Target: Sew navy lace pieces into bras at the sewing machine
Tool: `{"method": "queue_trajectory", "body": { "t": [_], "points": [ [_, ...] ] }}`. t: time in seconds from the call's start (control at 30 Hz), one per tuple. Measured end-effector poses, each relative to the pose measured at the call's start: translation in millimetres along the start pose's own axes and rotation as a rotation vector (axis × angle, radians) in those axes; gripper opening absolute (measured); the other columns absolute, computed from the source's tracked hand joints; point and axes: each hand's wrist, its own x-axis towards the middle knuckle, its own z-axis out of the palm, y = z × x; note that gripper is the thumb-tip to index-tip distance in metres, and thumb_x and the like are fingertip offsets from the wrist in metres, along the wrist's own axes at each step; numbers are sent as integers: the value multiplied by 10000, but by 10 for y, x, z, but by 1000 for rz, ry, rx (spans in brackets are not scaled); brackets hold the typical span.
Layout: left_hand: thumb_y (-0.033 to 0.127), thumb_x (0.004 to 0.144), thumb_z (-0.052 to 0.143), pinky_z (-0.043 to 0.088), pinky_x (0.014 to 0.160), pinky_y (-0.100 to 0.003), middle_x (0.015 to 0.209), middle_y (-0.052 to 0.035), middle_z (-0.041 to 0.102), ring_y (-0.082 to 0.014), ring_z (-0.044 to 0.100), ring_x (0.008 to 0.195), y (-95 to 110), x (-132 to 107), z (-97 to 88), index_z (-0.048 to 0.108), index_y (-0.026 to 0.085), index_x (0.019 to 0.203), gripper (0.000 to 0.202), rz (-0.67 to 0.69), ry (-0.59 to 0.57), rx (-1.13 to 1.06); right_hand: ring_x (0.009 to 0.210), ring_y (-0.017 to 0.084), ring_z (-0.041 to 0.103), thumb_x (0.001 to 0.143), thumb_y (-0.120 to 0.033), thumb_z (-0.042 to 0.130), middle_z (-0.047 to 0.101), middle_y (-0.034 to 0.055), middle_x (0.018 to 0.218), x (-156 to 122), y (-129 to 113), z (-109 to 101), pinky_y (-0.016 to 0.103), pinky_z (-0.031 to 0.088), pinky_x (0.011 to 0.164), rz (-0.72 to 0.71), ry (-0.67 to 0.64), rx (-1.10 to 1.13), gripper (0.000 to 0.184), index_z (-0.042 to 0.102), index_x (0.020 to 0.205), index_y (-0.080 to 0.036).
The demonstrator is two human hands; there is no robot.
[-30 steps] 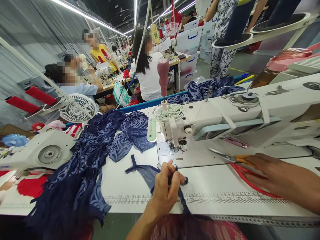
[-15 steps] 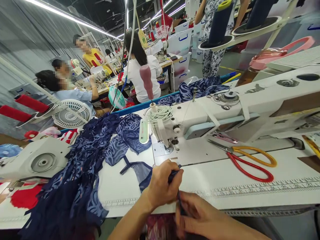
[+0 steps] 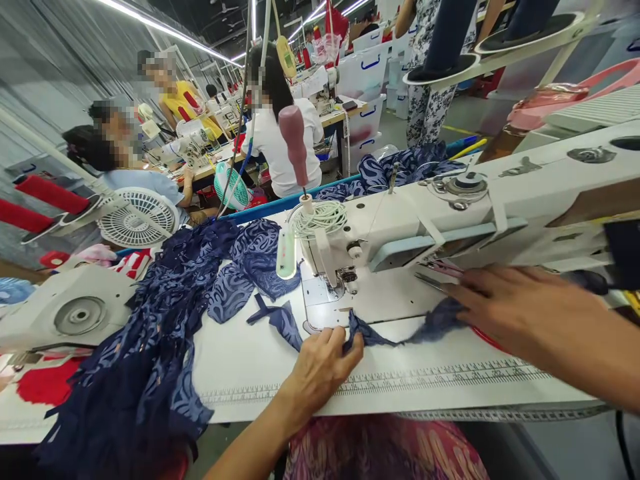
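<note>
My left hand [image 3: 325, 360] rests at the table's front, fingers closed on a narrow dark-blue fabric piece [image 3: 373, 333]. From there the piece stretches right across the table and ends, blurred, by the fingertips of my right hand [image 3: 505, 307]. That hand lies over the scissors, covering most of them; the scissors' blades [image 3: 429, 282] and a bit of red handle [image 3: 490, 338] show around it. Close to its fingertips is a pink tool [image 3: 447, 268], partly hidden. Whether the right fingers grip anything is unclear. The sewing machine's needle area [image 3: 343, 283] stands just beyond my left hand.
A heap of navy patterned fabric pieces [image 3: 165, 313] covers the table's left side. Patterned cups [image 3: 230, 293] lie beside the machine. A printed ruler [image 3: 425, 379] runs along the front edge. Another sewing machine [image 3: 85, 313] stands left. Co-workers sit beyond.
My hands were together at the table's front edge, with dark-blue fabric between them. The right hand has moved right and up to the scissors. The fabric now lies stretched across the table.
</note>
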Motion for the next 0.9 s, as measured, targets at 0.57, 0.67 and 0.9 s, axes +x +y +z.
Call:
{"method": "queue_trajectory", "body": {
  "t": [0.57,0.67,0.9],
  "points": [
    [144,977,490,63,1247,-553,1324,-15,645,-224,490,1310,53,-156,76,631,219,1215,287,-49,33,-225,1029,213,633,1030,-300,454,716,65,1107,-186,-818,683,389,427,959,-333,7,243,284,678,1115,-147],
    [157,980,495,25,1248,-554,1319,-16,650,-227,505,1292,44,-148,87,611,207,1272,318,-58,39,-228,1037,214,633,1041,-316,427,724,57,1107,-189,-837,729,385,396,988,-320,2,225,320,673,1153,-146],
    [147,965,528,12,1228,-625,1360,6,624,-255,482,1310,42,-156,77,618,207,1270,323,-65,33,-187,1140,225,609,1028,-363,468,687,66,1254,-302,-894,858,406,334,1089,-244,43,194,336,662,1202,-149]
  ]
}}
